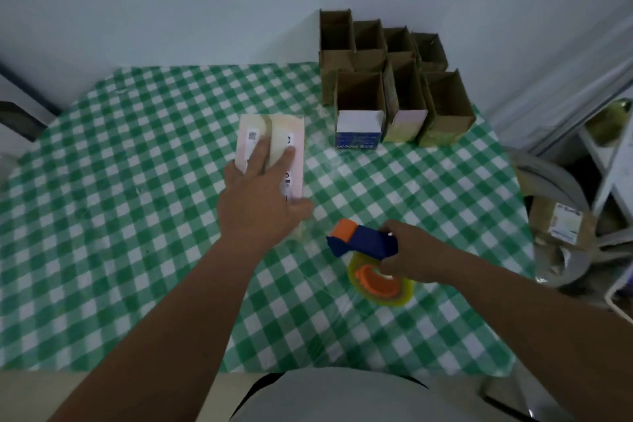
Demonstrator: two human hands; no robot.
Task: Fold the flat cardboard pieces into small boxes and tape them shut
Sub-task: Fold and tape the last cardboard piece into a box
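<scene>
**One box under the palm, a cluster already folded at the back**

The pale pink printed cardboard box (274, 147) lies near the middle of the table, a band of yellowish tape running down its upper face. Its long axis runs away from the person and back toward them, tilted a little, so the far end points at the wall and the near end sits under the wrist. The left hand (260, 195) lies flat on it, fingers straight and spread, pressing down rather than gripping; it looks as though the tape is being smoothed, so this box seems close to sealed on that face.

Just right of it and nearer the person, the right hand (416, 253) has its fingers curled round the blue and orange plastic tape dispenser (363, 243), whose roll of clear yellowish tape (382, 283) hangs low over the cloth. The picture is dim and a bit smeared here, so I cannot tell whether a strip joins the dispenser to the box.

At the far right corner stands a group of brown cardboard boxes (394, 79), upright with their tops open, packed touching one another. Those appear folded with tops not yet shut. No flat pieces are in plain sight on the green and white checked tablecloth (120, 216).
</scene>
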